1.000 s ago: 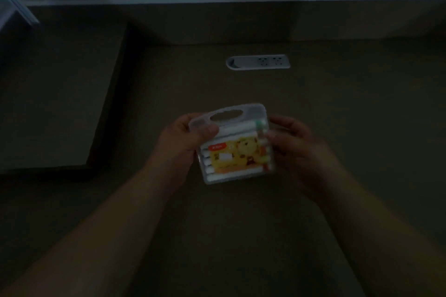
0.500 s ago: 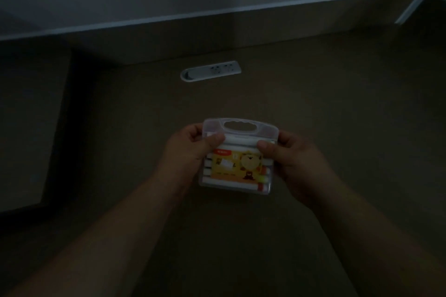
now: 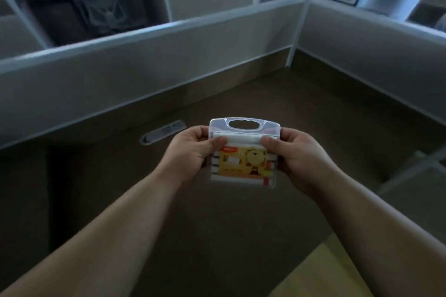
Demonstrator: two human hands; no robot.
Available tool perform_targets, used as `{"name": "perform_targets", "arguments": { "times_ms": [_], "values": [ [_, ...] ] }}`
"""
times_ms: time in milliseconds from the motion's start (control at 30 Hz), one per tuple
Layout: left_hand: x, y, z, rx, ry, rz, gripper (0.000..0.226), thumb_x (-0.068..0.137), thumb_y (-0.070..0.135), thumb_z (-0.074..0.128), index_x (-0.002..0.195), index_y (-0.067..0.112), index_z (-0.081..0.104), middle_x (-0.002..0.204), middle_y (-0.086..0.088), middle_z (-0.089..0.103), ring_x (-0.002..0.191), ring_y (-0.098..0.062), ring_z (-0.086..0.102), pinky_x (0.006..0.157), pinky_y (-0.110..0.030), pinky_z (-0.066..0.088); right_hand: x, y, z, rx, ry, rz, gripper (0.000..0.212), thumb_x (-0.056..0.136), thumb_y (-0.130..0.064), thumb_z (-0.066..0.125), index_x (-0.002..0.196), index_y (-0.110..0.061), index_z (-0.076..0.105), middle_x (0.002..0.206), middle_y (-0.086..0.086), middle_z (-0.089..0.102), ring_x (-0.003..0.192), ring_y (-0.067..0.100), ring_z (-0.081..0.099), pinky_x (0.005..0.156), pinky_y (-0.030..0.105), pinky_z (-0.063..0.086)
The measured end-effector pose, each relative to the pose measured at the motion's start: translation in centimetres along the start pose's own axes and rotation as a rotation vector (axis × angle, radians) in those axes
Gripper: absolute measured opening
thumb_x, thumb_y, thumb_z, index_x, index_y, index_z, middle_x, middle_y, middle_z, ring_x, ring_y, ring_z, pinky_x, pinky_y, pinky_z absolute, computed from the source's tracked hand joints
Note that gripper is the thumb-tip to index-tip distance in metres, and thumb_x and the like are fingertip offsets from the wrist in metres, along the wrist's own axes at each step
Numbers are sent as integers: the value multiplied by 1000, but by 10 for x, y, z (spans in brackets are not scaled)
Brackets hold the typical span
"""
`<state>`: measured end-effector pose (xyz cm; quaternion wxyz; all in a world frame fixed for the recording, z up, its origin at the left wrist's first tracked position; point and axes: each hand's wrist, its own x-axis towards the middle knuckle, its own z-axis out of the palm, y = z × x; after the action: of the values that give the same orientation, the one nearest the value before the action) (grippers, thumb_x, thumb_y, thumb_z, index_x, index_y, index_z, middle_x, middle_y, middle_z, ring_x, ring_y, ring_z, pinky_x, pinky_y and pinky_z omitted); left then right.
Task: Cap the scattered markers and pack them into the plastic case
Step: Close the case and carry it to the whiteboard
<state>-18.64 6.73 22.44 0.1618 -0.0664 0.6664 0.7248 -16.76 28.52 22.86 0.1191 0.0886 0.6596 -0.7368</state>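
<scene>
A clear plastic case point(image 3: 243, 125) with a handle slot at its top is held upright above the brown desk, at the middle of the head view. It looks closed. Through its front I see several white markers point(image 3: 237, 140) lying in rows behind a yellow label with a bear. My left hand point(image 3: 190, 152) grips the case's left edge, thumb on the front. My right hand point(image 3: 299, 154) grips the right edge the same way. No loose markers show on the desk.
A grey power socket strip point(image 3: 163, 131) is set into the desk point(image 3: 217, 236) behind my left hand. Grey partition walls point(image 3: 169, 60) close off the desk at the back and right. A lighter wooden surface point(image 3: 321, 275) shows at the bottom right.
The view has tilted up and turned right, and the picture is brighter. The case stays in both hands, now squarer to me and raised slightly.
</scene>
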Motion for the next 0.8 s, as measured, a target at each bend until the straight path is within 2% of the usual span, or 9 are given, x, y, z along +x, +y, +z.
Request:
{"name": "perform_targets", "arguments": {
  "times_ms": [100,200,267,367,467,600,800],
  "values": [
    [-10,33,45,98,-97,21,45,70,28,77,108,6,66,98,-16,76,91,-32,75,81,-49,59,-38,-33,-35,20,83,-28,24,91,-14,64,112,-4,65,102,19,74,95,34,72,83,49,59],
    [-23,49,92,160,-171,44,35,79,25,74,110,10,65,98,-10,77,88,-25,76,73,-41,61,-71,-45,-76,45,134,-40,27,89,-17,67,113,-6,65,104,17,74,96,31,73,83,48,58],
    [-32,52,125,178,-222,39,31,85,23,72,112,11,65,102,-10,76,91,-24,75,78,-44,61,-93,-46,-105,35,183,-54,31,87,-21,69,115,-7,65,106,17,73,98,31,72,86,50,56],
    [-42,49,179,193,-304,29,36,82,24,73,114,12,64,104,-10,75,97,-27,74,87,-51,57,-127,-42,-151,26,273,-95,32,87,-23,70,114,-7,66,106,17,73,99,34,71,90,55,54],
    [-53,45,238,228,-378,13,43,74,26,74,113,11,64,102,-9,76,95,-25,74,87,-51,58,-163,-35,-197,-4,354,-116,30,90,-24,68,114,-7,67,104,16,74,97,33,72,90,55,54],
    [-71,29,335,289,-477,0,32,83,20,73,112,10,65,101,-9,76,94,-25,75,87,-51,58,-222,-26,-273,-20,495,-136,23,90,-24,67,106,-9,71,98,14,76,92,32,73,88,54,56],
    [-102,6,462,498,-568,101,22,86,22,74,107,16,69,95,-2,78,88,-20,76,85,-46,59,-303,-21,-376,-55,672,-141,21,86,-23,73,103,-10,72,94,10,77,88,27,74,84,52,58]
  ]
}}
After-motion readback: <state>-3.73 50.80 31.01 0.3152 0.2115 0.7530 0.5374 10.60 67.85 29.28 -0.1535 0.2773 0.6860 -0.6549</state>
